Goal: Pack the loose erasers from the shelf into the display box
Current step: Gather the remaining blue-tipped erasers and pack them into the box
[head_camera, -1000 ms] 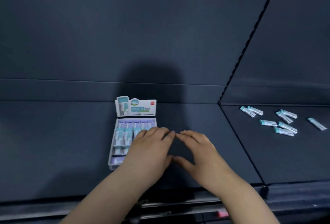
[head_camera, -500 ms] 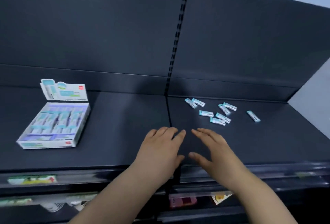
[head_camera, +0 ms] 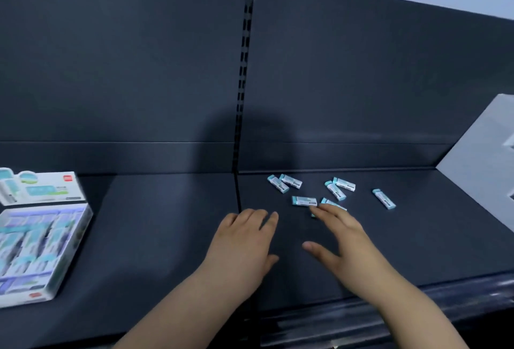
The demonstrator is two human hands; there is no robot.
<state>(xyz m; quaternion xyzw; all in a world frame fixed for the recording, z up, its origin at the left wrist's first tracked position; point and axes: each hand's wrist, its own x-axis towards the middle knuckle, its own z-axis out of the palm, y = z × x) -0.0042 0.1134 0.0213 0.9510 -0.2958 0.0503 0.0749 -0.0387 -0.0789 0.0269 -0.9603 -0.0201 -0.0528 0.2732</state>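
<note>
Several loose teal-and-white erasers [head_camera: 304, 201] lie scattered on the dark shelf [head_camera: 167, 223], right of its centre seam. One eraser [head_camera: 383, 198] lies apart at the right. The white display box [head_camera: 69, 237] sits at the far left with its header card up and rows of erasers inside. My right hand [head_camera: 342, 240] is flat and open, its fingertips reaching the nearest erasers and partly hiding one. My left hand [head_camera: 244, 240] hovers open beside it, over the seam, holding nothing.
The shelf's dark back panel [head_camera: 361, 84] rises behind the erasers, with a slotted upright [head_camera: 244, 70] at the seam. A grey wall [head_camera: 486, 159] borders the shelf on the right. The shelf's front edge [head_camera: 417, 301] runs below my hands.
The view has swung right, so the box went from the centre to the far left. Both hands moved from the box toward the loose erasers; my right fingertips now reach them.
</note>
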